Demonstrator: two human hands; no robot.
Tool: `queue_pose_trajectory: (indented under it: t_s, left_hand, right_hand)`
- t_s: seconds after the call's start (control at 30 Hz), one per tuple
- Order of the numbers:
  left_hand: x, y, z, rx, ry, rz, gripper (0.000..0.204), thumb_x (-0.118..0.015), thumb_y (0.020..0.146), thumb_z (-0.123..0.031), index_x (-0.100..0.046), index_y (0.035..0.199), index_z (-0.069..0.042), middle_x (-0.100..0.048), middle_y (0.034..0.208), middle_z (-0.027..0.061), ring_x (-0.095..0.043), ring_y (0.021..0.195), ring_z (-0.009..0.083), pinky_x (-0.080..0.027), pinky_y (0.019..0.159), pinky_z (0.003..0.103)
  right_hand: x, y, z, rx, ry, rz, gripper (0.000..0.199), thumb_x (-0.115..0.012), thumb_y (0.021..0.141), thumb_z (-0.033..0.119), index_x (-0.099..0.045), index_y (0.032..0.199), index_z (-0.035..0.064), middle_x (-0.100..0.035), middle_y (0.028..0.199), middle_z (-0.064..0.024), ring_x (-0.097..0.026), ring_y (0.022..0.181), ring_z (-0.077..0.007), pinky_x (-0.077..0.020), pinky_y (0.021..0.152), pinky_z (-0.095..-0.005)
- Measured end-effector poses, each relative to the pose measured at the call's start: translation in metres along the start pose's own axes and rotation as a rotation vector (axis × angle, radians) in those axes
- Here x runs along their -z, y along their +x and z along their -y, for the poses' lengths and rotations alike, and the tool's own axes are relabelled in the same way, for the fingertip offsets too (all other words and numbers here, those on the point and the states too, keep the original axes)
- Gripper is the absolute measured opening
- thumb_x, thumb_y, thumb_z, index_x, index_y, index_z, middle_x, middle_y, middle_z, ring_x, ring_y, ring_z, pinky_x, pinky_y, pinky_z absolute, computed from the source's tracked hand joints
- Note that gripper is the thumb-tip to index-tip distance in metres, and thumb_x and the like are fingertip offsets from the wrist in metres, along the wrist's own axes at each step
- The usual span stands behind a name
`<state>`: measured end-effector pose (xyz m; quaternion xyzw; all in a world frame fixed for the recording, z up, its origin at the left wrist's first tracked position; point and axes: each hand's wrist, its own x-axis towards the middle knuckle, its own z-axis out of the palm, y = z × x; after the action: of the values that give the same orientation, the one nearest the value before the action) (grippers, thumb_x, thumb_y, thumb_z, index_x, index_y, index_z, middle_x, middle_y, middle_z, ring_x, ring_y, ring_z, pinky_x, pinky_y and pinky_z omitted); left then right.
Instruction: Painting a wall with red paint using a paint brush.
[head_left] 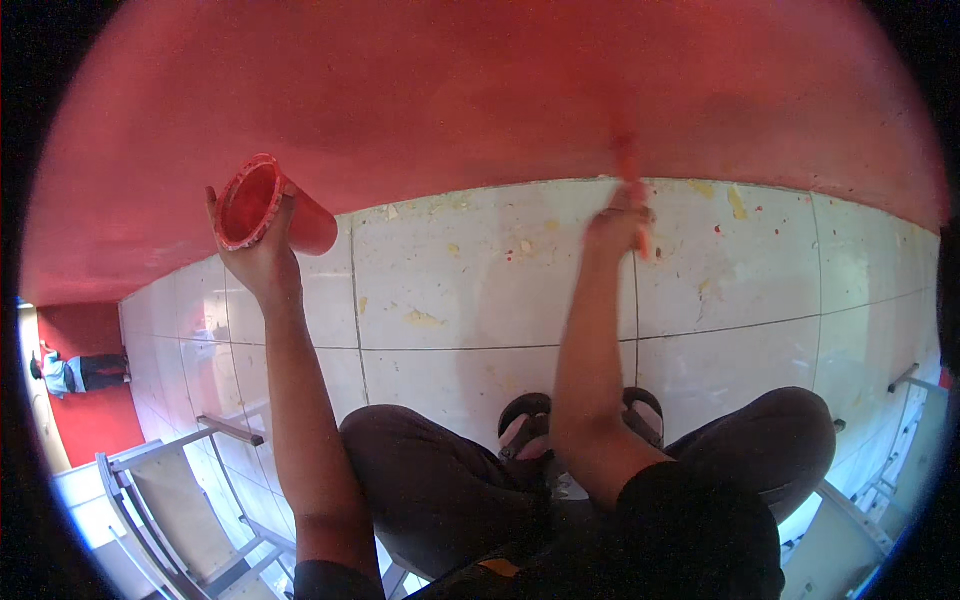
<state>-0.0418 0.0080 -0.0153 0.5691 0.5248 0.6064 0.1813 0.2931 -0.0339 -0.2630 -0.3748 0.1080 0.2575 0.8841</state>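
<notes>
Floor tiles [470, 290], pale and shiny, stretch between the person's feet and a red wall [450, 90], with yellowish flakes [424, 318] and small red spots [717, 230] scattered mostly near the wall's foot. A metal-framed chair [185, 490] stands at lower left and more chair frames [850, 535] at lower right, both behind the bent knees [415, 450] and sandals [525, 410]; nothing solid stands between the hands and the wall. Far left, another person [72, 375] is beside a red stretch of wall. A red cup [314, 222] is held up at left in front of the wall, tilted so its smeared mouth faces the camera; its inside is red, but how much paint is in it I cannot tell. The left hand [265, 262] is curled partway around the cup, fingers spread along its sides. The right hand [615, 228] is closed around a reddish brush [628, 165], whose blurred head points at the wall; whether it touches is unclear.
</notes>
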Motion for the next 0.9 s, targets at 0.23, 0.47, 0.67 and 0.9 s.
queue_pose_trajectory:
  t_s: [0.23,0.47,0.67,0.9]
  left_hand:
    - [-0.027,-0.005,0.0,0.01,0.003,0.026,0.102,-0.09,0.067,-0.017,-0.03,0.147,0.007,-0.059,0.127,0.0156,-0.058,0.117,0.0251,-0.047,0.101,0.037]
    - [-0.003,0.004,0.015,-0.014,0.014,0.027,0.099,-0.089,0.069,-0.017,-0.032,0.146,0.008,-0.06,0.124,0.0149,-0.058,0.115,0.0247,-0.047,0.1,0.035]
    - [-0.02,-0.002,0.016,0.002,-0.004,0.045,0.099,-0.089,0.068,-0.017,-0.033,0.146,0.007,-0.059,0.126,0.0152,-0.058,0.115,0.0239,-0.045,0.101,0.035]
    - [-0.029,-0.003,0.013,0.021,0.023,0.039,0.102,-0.091,0.065,-0.02,-0.034,0.146,0.006,-0.058,0.128,0.0159,-0.057,0.118,0.0251,-0.046,0.102,0.036]
  right_hand:
    - [-0.022,-0.133,-0.135,-0.364,-0.152,0.522,0.021,-0.061,0.078,-0.012,-0.051,0.068,0.003,-0.064,0.083,-0.0108,-0.063,0.079,-0.0223,-0.0555,0.077,-0.0379]
    - [0.038,0.03,-0.061,-0.003,-0.077,0.429,0.018,-0.052,0.097,0.022,-0.054,0.1,0.0036,-0.06,0.107,-0.0068,-0.059,0.099,-0.02,-0.0491,0.092,-0.0344]
    - [0.056,0.127,0.078,0.318,-0.021,-0.112,0.003,-0.043,0.096,0.003,-0.043,0.099,0.0045,-0.056,0.123,-0.0134,-0.057,0.113,-0.0261,-0.0481,0.102,-0.0363]
    - [0.024,0.032,-0.042,0.083,0.1,-0.001,0.018,-0.042,0.098,0.006,-0.055,0.097,-0.0063,-0.061,0.112,-0.0183,-0.058,0.11,-0.0299,-0.049,0.097,-0.0398]
